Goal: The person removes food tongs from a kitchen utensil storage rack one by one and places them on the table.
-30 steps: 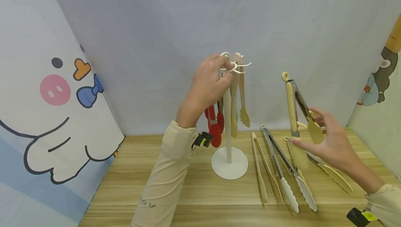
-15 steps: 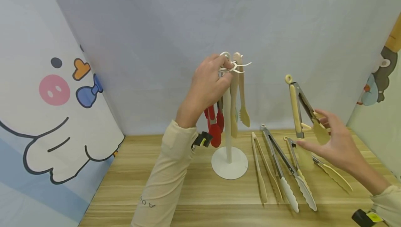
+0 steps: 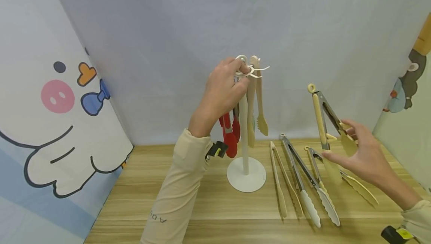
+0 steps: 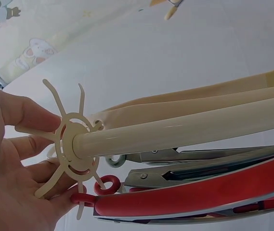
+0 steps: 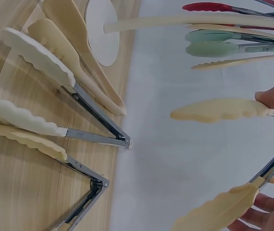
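My left hand (image 3: 225, 87) holds the top of a white hook stand (image 3: 244, 139), its thumb and fingers at the ring of hooks (image 4: 69, 144). My right hand (image 3: 368, 158) holds a pair of cream-tipped tongs (image 3: 318, 113) above the table, ring end up and arms spread. In the right wrist view, thumb and fingers lie at opposite arms of these tongs (image 5: 218, 109). From the stand hang red tongs (image 3: 230, 143), beige tongs (image 3: 262, 124) and, seen from the right wrist, green tongs (image 5: 211, 49). My left hand hides some of the hooks.
On the wooden table (image 3: 202, 214), right of the stand's round base (image 3: 246, 184), lie wooden tongs (image 3: 278, 184), white-tipped metal tongs (image 3: 311, 206) and smaller cream-tipped tongs (image 3: 360, 189). A grey-white cloth wall (image 3: 168, 68) rises behind the table.
My right hand has shifted a little right and down, carrying the cream-tipped tongs along. The left hand keeps its hold on the stand's top.
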`<state>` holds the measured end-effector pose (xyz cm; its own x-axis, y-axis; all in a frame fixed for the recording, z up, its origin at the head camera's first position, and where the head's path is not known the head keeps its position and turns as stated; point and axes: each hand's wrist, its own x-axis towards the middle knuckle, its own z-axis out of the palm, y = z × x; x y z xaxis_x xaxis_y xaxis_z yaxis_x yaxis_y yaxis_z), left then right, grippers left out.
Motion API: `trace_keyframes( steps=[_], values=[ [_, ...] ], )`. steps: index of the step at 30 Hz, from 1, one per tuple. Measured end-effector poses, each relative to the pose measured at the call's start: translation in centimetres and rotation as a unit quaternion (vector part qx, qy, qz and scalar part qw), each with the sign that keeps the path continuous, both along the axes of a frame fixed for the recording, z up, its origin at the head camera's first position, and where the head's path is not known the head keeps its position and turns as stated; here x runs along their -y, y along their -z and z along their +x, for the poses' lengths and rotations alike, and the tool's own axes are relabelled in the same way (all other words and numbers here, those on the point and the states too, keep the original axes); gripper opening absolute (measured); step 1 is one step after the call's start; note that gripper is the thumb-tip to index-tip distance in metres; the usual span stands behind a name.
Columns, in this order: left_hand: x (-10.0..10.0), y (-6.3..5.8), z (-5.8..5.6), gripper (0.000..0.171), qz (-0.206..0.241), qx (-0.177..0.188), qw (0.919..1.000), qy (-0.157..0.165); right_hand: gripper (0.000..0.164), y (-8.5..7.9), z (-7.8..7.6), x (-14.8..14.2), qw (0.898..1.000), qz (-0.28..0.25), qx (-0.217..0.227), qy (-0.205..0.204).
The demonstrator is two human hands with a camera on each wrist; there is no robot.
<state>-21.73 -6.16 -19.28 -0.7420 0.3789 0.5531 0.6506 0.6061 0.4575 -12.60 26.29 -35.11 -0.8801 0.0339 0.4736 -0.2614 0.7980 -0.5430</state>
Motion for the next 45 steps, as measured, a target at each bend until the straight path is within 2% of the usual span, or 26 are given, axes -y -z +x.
trace_keyframes(
  steps=[30, 45],
  values=[
    [-0.1, 0.0, 0.0, 0.023, 0.001, -0.003, 1.0, -0.004, 0.096, 1.0, 0.2, -3.1, 0.999, 0.025, 0.0, 0.036],
    [-0.2, 0.1, -0.1, 0.022, 0.005, -0.011, 0.9999, -0.007, 0.096, 2.0, 0.5, -5.0, 0.997, 0.039, 0.029, 0.064]
  ],
)
